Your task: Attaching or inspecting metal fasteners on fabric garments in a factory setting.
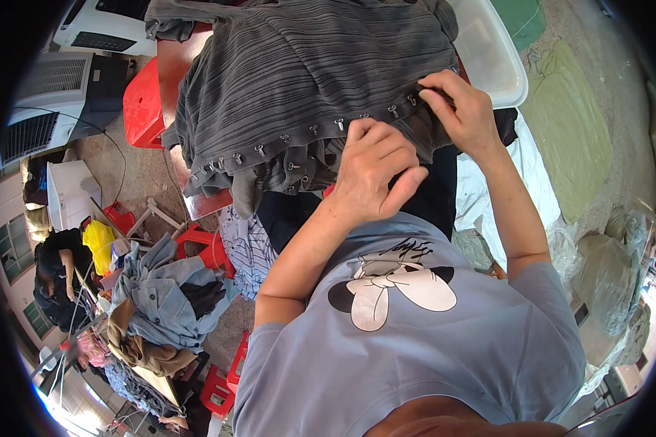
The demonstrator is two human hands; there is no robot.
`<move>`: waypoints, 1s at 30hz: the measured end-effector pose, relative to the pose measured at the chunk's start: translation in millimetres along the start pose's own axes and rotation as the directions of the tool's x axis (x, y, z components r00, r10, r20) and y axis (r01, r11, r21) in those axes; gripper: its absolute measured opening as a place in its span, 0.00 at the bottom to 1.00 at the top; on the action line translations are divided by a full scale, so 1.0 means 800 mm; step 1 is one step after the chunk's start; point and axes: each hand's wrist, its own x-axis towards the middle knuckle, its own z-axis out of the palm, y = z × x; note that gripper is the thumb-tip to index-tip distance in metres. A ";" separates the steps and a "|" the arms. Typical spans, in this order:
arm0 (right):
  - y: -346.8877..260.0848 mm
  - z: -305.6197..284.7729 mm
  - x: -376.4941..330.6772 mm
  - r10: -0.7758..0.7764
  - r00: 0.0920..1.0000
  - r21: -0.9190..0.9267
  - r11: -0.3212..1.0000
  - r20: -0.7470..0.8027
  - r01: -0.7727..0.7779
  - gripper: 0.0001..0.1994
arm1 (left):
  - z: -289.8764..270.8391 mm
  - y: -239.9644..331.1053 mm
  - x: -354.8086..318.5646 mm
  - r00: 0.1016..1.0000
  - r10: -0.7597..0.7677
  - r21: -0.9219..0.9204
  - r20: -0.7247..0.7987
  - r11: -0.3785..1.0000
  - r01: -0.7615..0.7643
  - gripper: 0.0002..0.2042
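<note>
Grey pleated garment lies just ahead of my left hand, fingers curled, and right hand, thumb and finger nearly meeting, both grips unclear; should handle soft, floppy, so hold the hook-lined band by my fingertips.

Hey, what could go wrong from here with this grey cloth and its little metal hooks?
The metal hooks along the edge might snag the ribbed grey cloth or prick the left hand and right hand, both close beside them. The cloth also lies bunched at the near edge of the reddish table, so its loose folds could slip down.
</note>
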 end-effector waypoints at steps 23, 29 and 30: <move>0.011 0.000 -0.010 -0.179 0.983 -0.151 0.974 -0.038 0.171 0.10 | 0.030 -0.033 0.032 0.932 -0.242 0.294 -0.270 0.901 0.319 0.05; 0.010 -0.003 -0.004 -0.311 0.950 -0.262 0.917 0.002 0.301 0.10 | 0.028 -0.028 0.031 0.916 -0.287 0.172 -0.281 0.924 0.342 0.05; 0.010 -0.003 -0.004 -0.323 0.946 -0.282 0.907 0.011 0.313 0.10 | 0.028 -0.028 0.031 0.917 -0.273 0.175 -0.291 0.927 0.331 0.05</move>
